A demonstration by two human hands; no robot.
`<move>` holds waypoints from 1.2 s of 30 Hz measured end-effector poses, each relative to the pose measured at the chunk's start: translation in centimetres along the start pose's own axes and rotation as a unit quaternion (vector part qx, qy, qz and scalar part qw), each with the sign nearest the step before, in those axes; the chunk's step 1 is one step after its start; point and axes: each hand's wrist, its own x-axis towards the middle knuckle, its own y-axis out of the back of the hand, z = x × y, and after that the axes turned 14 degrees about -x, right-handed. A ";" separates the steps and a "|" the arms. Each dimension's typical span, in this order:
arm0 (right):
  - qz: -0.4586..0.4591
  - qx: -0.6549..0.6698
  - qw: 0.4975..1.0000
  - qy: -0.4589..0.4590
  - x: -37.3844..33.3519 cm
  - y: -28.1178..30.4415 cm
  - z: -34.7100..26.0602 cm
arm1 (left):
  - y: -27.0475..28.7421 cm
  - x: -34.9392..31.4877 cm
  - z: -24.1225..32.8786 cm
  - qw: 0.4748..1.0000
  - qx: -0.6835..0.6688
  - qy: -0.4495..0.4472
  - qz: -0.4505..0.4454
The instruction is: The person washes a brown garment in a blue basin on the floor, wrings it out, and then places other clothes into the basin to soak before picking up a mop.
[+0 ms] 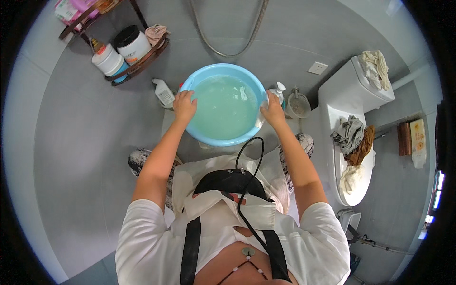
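I have both hands on a round light-blue basin (pixel 223 137) full of pale, cloudy greenish water. My left hand (pixel 184 105) grips the rim on the left side, its fingers (pixel 189 97) curled over the edge and closed on it. My right hand (pixel 273 110) does the same on the right side of the rim, fingers (pixel 269 99) wrapped shut around the edge. The basin is level in front of me, over the grey tiled floor (pixel 85 156); whether it rests on something underneath or hangs in my grip I cannot tell, since the basin hides what is below it.

Just beside the basin on the left, a white bottle (pixel 164 92) lies tilted on the floor. On the right, just behind my right hand, stands a white pump bottle (pixel 280 91), and next to that a clear jar (pixel 297 105). Toward the far left edge of the floor a dark wire rack (pixel 142 61) holds a white tub with a black lid (pixel 132 43) and a white container (pixel 109 61). A shower hose (pixel 228 50) hangs in a loop against the far wall.

At the right stands a white toilet (pixel 354 190) with grey, brown and cream cloths (pixel 352 142) heaped on its closed lid, and another cream cloth (pixel 376 66) lying on its tank. A black cable (pixel 249 156) runs down my chest over my white shirt (pixel 156 237).
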 end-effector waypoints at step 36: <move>-0.014 0.239 0.960 -0.145 0.2 -4.1 -2.2 | 0.8 -1.6 0.1 0.966 -0.070 0.249 0.020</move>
